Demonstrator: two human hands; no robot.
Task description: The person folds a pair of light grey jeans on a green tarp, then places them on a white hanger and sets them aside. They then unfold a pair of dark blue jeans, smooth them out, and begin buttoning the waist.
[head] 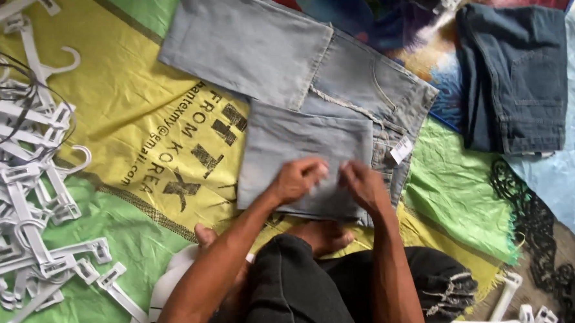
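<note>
Dark-trousered knees [319, 289] of the seated person are filling the view at six o'clock, nearest the camera. Beyond them a yellow and green printed sheet [130, 116] is covering the floor, and light blue jeans [297, 83] are lying on it at the centre, folded, their long axis running from ten o'clock down to four o'clock, the leg end pointing to ten and the waistband with its paper tag [401, 149] sitting at three. A darker folded pair of jeans [515, 74] is resting well apart at two o'clock. White plastic hangers [24, 192] are piling up at nine o'clock, and black cord [526, 216] is trailing at four. Both hands are pressing on the folded flap nearest the knees: the left hand [299, 179] with fingers curled together, pinching the cloth, the right hand [365, 184] with fingers together and flat on it. My judgement: if either hand lifts unevenly, the top flap could slide and the fold open crooked.
</note>
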